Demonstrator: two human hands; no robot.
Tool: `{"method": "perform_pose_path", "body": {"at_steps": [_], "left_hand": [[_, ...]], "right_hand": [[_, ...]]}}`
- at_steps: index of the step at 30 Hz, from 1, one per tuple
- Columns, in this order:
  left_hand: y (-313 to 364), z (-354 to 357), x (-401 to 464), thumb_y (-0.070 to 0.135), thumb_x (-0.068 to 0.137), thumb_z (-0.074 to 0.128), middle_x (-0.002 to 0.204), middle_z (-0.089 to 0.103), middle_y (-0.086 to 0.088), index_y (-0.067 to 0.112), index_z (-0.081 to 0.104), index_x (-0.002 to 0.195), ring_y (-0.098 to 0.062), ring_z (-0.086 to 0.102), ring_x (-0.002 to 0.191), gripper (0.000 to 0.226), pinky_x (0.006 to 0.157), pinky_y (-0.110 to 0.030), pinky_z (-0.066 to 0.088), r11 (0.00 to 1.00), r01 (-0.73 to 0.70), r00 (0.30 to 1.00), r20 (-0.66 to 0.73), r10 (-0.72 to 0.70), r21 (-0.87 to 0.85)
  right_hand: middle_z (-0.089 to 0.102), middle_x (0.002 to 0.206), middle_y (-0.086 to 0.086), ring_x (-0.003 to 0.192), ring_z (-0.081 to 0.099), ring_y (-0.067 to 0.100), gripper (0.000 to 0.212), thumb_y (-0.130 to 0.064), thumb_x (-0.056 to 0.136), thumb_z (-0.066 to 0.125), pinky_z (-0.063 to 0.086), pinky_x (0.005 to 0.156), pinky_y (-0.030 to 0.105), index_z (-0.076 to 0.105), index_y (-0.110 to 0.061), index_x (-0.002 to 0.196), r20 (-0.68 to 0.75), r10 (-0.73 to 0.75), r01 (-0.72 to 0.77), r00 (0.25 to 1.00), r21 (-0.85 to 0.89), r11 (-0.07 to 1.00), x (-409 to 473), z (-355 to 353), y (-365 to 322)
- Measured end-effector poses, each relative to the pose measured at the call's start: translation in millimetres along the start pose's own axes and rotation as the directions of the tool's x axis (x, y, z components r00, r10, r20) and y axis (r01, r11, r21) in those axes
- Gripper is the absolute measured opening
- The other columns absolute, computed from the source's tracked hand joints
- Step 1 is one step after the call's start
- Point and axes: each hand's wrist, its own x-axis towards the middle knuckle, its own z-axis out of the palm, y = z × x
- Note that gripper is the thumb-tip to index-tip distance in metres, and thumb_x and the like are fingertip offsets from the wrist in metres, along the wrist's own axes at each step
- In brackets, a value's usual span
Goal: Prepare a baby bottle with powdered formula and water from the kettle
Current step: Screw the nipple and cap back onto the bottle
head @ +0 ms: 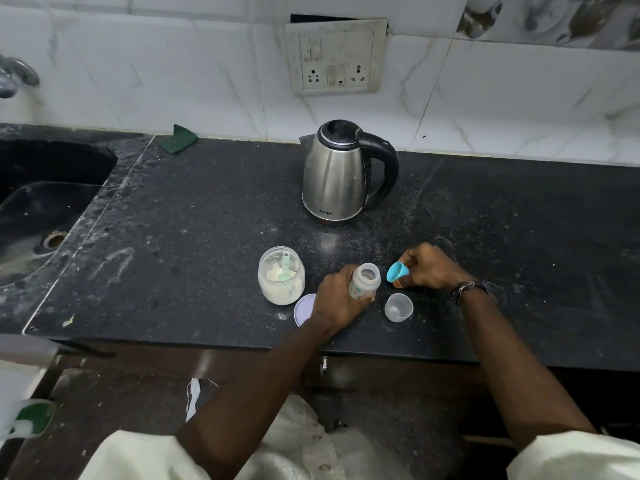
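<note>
My left hand (337,299) has its grip clamped round the small clear plastic baby bottle (364,280), open-topped, tilted a bit right, base at the black speckled stone worktop (207,220). My right hand (431,268) has its grip closed on the blue plastic bottle collar (397,271), held just right of the bottle mouth, not touching it. Clear plastic dome cap (398,307) sits on the worktop, near side, between my two hands. Left of the bottle: open clear jar of white formula powder (281,275) with a pale green scoop (285,266) standing in it. Lilac round jar lid (304,310) lies flat just near the jar, partly hidden under my left wrist. Steel electric kettle with black handle (341,171) stands at the far side, lid shut, well apart from the bottle. Black sink (45,209) at far left
</note>
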Motion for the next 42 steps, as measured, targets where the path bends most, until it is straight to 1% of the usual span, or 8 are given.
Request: {"method": "perform_pose_path", "body": {"at_steps": [3,7,13,20,26,34,37,42], "left_hand": [[0,0,0,0.028,0.077,0.085,0.119,0.072,-0.006,0.011,0.062,0.125,-0.023,0.068,0.109,0.056,0.096,-0.044,0.053,1.0,0.003,1.0,-0.007,-0.003,-0.005],[1,-1,0,0.029,0.076,0.085,0.119,0.072,-0.005,0.013,0.062,0.126,-0.022,0.068,0.11,0.057,0.096,-0.044,0.053,1.0,0.009,1.0,-0.006,-0.009,0.0],[2,-1,-1,0.028,0.077,0.085,0.119,0.072,-0.005,0.012,0.061,0.126,-0.022,0.068,0.11,0.057,0.096,-0.045,0.053,1.0,0.008,1.0,0.002,-0.008,-0.011],[3,-2,-1,0.03,0.077,0.084,0.111,0.074,-0.008,0.009,0.062,0.122,-0.024,0.07,0.1,0.054,0.089,-0.045,0.055,1.0,0.018,1.0,-0.011,-0.018,-0.011],[3,-3,-1,0.029,0.078,0.084,0.111,0.074,-0.01,0.006,0.062,0.123,-0.025,0.07,0.101,0.054,0.089,-0.046,0.054,0.999,0.009,1.0,-0.003,-0.009,-0.031],[3,-3,-1,0.027,0.077,0.084,0.115,0.073,-0.011,0.007,0.06,0.126,-0.026,0.069,0.106,0.058,0.092,-0.046,0.054,0.998,0.041,0.999,0.008,-0.04,-0.052],[4,-3,-1,0.027,0.077,0.084,0.117,0.073,-0.011,0.006,0.06,0.127,-0.025,0.069,0.108,0.059,0.094,-0.045,0.054,0.999,0.035,0.999,0.006,-0.035,-0.042],[4,-2,-1,0.029,0.077,0.084,0.113,0.074,-0.01,0.008,0.062,0.125,-0.029,0.069,0.104,0.056,0.088,-0.044,0.053,1.0,0.025,1.0,-0.014,-0.025,-0.018]], "right_hand": [[0.075,0.083,0.0,0.075,0.071,0.012,0.041,-0.03,0.058,0.095,0.056,0.066,0.024,0.072,-0.016,0.089,-0.018,0.003,-0.002,1.0,0.025,1.0,-3,-6,-8],[0.074,0.086,-0.002,0.08,0.07,0.012,0.038,-0.035,0.064,0.091,0.057,0.078,0.03,0.073,-0.021,0.095,-0.031,-0.071,0.072,0.997,0.027,0.997,-12,-18,-23],[0.069,0.1,-0.014,0.085,0.061,-0.005,0.042,-0.032,0.07,0.086,0.05,0.076,0.02,0.07,-0.031,0.109,-0.044,-0.26,0.256,0.965,-0.075,0.964,-33,-40,-63],[0.068,0.111,-0.003,0.099,0.063,0.019,0.051,-0.028,0.064,0.086,0.054,0.083,0.038,0.067,-0.028,0.111,0.051,-0.341,0.339,0.939,-0.329,0.882,-47,-25,-100],[0.06,0.12,0.004,0.109,0.058,0.026,0.057,-0.025,0.067,0.083,0.047,0.085,0.034,0.062,-0.029,0.12,0.072,-0.343,0.335,0.937,-0.472,0.815,-49,-6,-102],[0.056,0.117,0.006,0.103,0.059,0.029,0.05,-0.019,0.075,0.078,0.039,0.074,0.031,0.06,-0.026,0.121,0.059,-0.394,0.354,0.917,-0.574,0.738,-55,5,-106],[0.057,0.116,0.007,0.103,0.06,0.029,0.049,-0.018,0.074,0.078,0.041,0.074,0.032,0.062,-0.024,0.12,0.051,-0.4,0.353,0.915,-0.583,0.732,-55,4,-110],[0.06,0.109,0.01,0.096,0.061,0.032,0.043,-0.031,0.071,0.078,0.037,0.066,0.032,0.064,-0.019,0.11,0.022,-0.381,0.317,0.924,-0.599,0.735,-51,4,-112]]}}
